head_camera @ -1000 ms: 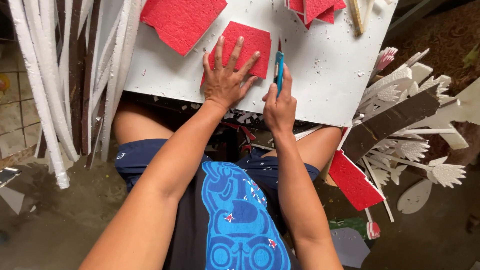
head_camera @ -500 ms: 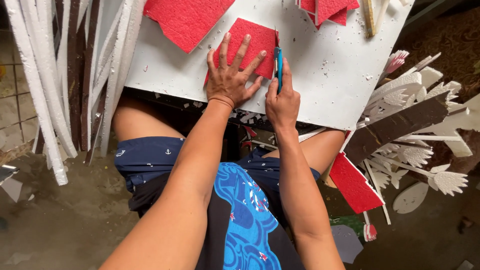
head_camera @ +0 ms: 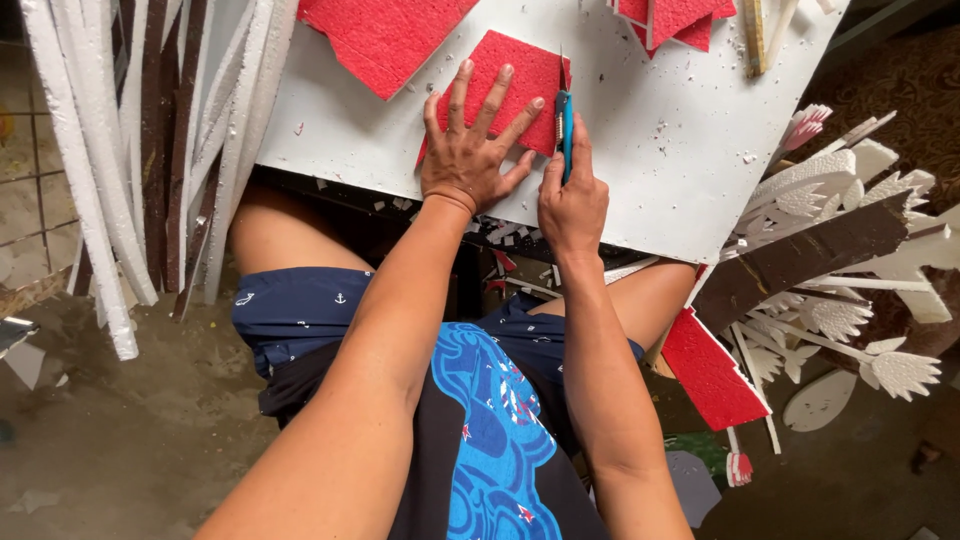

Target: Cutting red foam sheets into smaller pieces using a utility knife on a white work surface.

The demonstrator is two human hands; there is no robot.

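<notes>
Head view: left hand point(head_camera: 470, 160) lies spread, pressing the red foam square point(head_camera: 512, 72); right hand point(head_camera: 572, 200) grips a blue knife point(head_camera: 565, 125).

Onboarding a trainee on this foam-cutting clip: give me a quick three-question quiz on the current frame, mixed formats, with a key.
1. True or false: the left hand lies flat, fingers spread, on the small red foam square.
2. Multiple choice: the right hand holds A) a pencil, B) a blue utility knife, C) scissors.
3. Fill in: the red square lies on a ___ board speckled with crumbs.

Key: 1 true. 2 B, with the knife at the square's right edge. 3 white.
</notes>
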